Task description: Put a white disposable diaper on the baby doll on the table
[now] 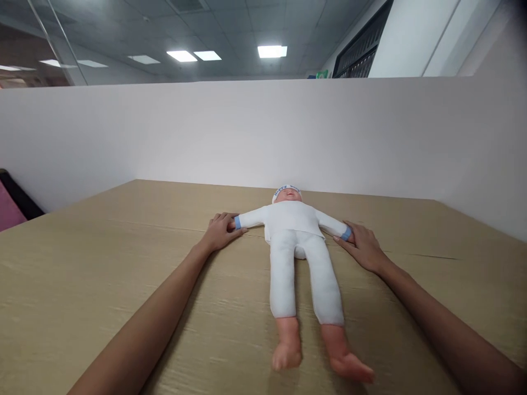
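Note:
A baby doll (297, 241) in a white suit with blue cuffs and a white cap lies on its back on the wooden table (102, 263), arms spread, bare feet towards me. My left hand (220, 230) is closed round the doll's wrist on the left side. My right hand (362, 246) grips the doll's other wrist at the blue cuff, fingers wrapped over it.
A white partition wall (263, 131) runs round the back and right of the table. At the far left edge sits a dark and pink object (10, 206). Ceiling lights show above the partition.

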The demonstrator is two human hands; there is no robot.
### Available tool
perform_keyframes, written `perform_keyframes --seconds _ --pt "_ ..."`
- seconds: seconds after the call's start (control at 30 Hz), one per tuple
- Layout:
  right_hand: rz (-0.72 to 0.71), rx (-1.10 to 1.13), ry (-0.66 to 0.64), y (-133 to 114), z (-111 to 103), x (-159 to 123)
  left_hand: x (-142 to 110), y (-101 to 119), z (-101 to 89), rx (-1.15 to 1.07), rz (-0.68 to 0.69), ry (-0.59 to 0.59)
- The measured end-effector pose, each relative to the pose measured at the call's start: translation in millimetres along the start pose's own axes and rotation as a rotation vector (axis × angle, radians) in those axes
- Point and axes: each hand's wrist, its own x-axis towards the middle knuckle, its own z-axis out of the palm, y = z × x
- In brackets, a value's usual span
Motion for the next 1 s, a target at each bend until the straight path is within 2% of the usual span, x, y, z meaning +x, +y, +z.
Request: perform_keyframes --seconds 0.1,0.3,0.63,1.0 --pt "0.087 -0.007 0.016 6 -4 -12 -6 -4 -2.7 -0.032 -0.066 0.035" --pt "0.274 0.004 0.128 24 -18 -24 -8 -13 -9.4 -0.095 -0.206 0.115" --pt "0.151 0.0 0.108 24 -13 -23 -7 -12 -14.7 -0.071 -0.253 0.067" --pt "0.205 -0.063 0.134 29 -12 -23 -4 -8 -13.2 0.027 -0.401 0.054"
